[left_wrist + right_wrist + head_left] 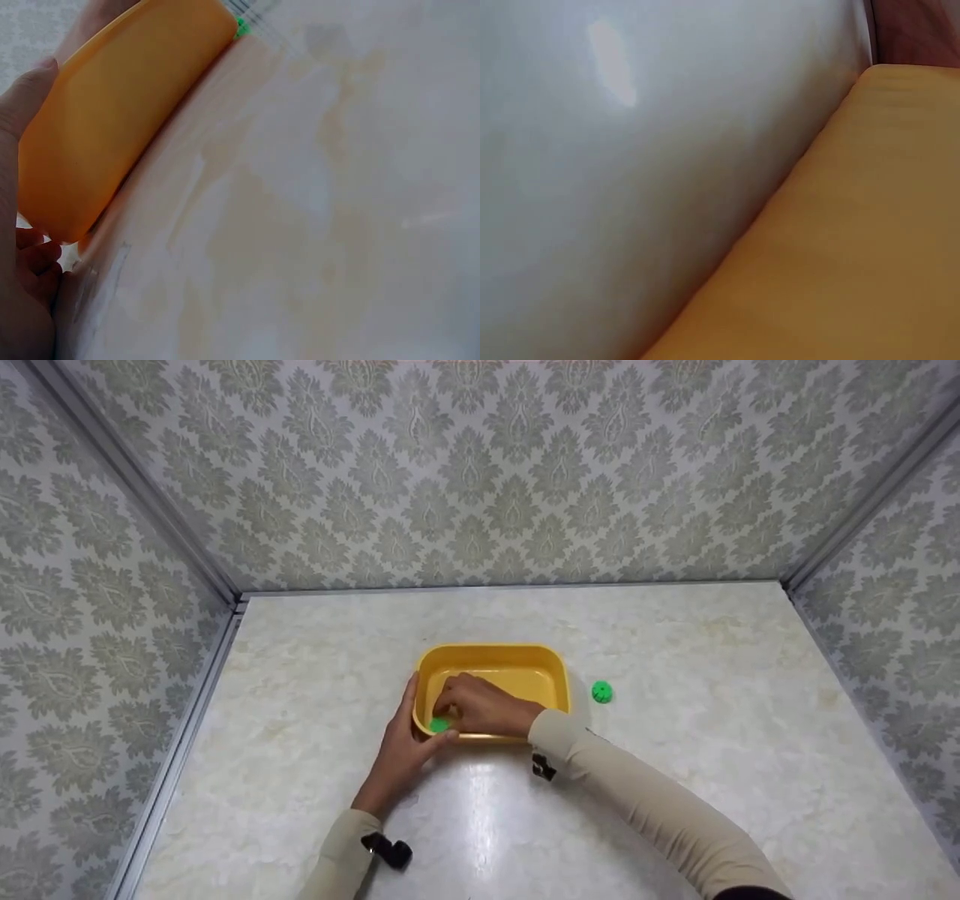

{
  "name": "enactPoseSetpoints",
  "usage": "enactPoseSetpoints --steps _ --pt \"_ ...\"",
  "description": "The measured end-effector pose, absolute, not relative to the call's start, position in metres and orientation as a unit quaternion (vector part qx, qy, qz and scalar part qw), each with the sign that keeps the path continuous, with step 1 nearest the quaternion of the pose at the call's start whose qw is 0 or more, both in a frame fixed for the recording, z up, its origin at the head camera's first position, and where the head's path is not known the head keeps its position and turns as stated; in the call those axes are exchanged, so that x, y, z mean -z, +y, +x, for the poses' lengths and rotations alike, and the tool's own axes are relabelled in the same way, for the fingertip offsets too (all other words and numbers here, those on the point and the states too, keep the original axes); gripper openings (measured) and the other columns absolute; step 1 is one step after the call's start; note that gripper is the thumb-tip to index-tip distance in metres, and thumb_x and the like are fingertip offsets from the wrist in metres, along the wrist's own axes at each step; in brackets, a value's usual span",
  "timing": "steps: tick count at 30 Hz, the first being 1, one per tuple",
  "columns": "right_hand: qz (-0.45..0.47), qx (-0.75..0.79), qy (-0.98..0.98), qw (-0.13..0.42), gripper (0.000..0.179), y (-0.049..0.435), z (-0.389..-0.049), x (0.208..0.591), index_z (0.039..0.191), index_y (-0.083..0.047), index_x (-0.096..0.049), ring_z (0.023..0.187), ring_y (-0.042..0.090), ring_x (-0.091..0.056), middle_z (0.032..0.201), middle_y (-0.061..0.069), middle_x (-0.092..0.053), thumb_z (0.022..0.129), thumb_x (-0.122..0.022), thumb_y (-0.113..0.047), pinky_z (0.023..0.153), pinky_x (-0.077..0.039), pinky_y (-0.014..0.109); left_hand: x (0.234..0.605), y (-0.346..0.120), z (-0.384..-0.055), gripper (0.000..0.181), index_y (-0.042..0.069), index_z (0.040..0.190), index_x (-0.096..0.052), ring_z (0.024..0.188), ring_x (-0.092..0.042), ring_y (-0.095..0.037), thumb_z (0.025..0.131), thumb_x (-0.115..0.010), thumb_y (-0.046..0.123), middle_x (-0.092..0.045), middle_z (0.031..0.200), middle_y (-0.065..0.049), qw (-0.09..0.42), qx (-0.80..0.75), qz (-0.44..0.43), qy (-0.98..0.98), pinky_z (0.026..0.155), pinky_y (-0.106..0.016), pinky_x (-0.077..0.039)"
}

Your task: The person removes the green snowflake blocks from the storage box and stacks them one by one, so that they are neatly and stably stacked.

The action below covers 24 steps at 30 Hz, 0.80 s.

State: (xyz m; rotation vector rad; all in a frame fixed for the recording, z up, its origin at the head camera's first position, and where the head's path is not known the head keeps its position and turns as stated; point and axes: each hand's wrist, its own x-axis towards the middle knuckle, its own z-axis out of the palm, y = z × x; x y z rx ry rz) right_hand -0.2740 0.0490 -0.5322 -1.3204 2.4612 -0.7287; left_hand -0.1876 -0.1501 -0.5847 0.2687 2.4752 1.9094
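A yellow plastic basin stands on the table, and my left hand grips its near left corner, thumb over the front rim and fingers along the left side. My right hand reaches down inside the basin with its fingers bent. Right at those fingertips, in the near left corner, lies a small green piece, partly covered. I cannot tell whether the right fingers pinch it. The left wrist view shows the basin's outer wall beside the left thumb; the right wrist view shows another stretch of the wall.
Right of the basin, a round green grooved piece lies on the pale marbled table. Patterned walls enclose the table at the back and both sides. Black straps with small devices sit at the wrists.
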Motion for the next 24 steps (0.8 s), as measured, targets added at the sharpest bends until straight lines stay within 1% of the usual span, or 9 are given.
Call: enactPoseSetpoints --steps 6,9,14,18,24 --pt "-0.455 0.250 0.846 0.125 0.023 0.0477 -0.2737 0.5311 0.122 -0.015 -0.085 0.101 0.016 -0.057 0.114 -0.002 -0.076 0.101 -0.084 -0.022 0.095 -0.045 0.033 0.5861 -0.1508 -0.1885 0.116 0.036 0.178 -0.011 0.155 -0.044 -0.020 0.093 -0.089 0.051 -0.024 0.181 0.000 0.005 -0.605 0.078 0.792 0.123 -0.046 -0.041" --pt "-0.456 0.247 0.847 0.118 0.022 0.0471 -0.2740 0.5325 0.121 -0.015 -0.086 0.100 0.016 -0.056 0.112 -0.002 -0.076 0.101 -0.085 -0.023 0.094 -0.045 0.032 0.5865 -0.1509 -0.1886 0.116 0.033 0.179 -0.011 0.156 -0.042 -0.020 0.094 -0.088 0.049 -0.023 0.181 0.001 0.003 -0.601 0.079 0.796 0.125 -0.046 -0.038" --pt "-0.458 0.246 0.847 0.107 0.023 0.0459 -0.2739 0.5324 0.121 -0.014 -0.085 0.099 0.018 -0.056 0.113 0.000 -0.075 0.101 -0.084 -0.024 0.093 -0.046 0.033 0.5853 -0.1512 -0.1882 0.116 0.031 0.179 -0.009 0.157 -0.042 -0.022 0.095 -0.088 0.047 -0.021 0.182 -0.001 0.000 -0.598 0.083 0.797 0.126 -0.047 -0.037" --pt "-0.453 0.259 0.846 0.107 0.024 0.0462 -0.2740 0.5318 0.120 -0.014 -0.085 0.098 0.016 -0.057 0.112 -0.001 -0.075 0.100 -0.086 -0.027 0.093 -0.047 0.032 0.5851 -0.1505 -0.1882 0.117 0.031 0.179 -0.009 0.159 -0.040 -0.022 0.095 -0.087 0.051 -0.021 0.182 -0.001 0.000 -0.595 0.081 0.800 0.126 -0.047 -0.037" --pt "-0.431 0.280 0.850 0.114 0.021 0.0529 -0.2748 0.5258 0.112 -0.015 -0.086 0.093 0.014 -0.058 0.104 -0.004 -0.074 0.097 -0.088 -0.030 0.090 -0.049 0.031 0.5846 -0.1493 -0.1891 0.119 0.026 0.180 -0.011 0.161 -0.036 -0.022 0.093 -0.087 0.057 -0.022 0.182 0.000 -0.002 -0.588 0.074 0.805 0.128 -0.048 -0.035"
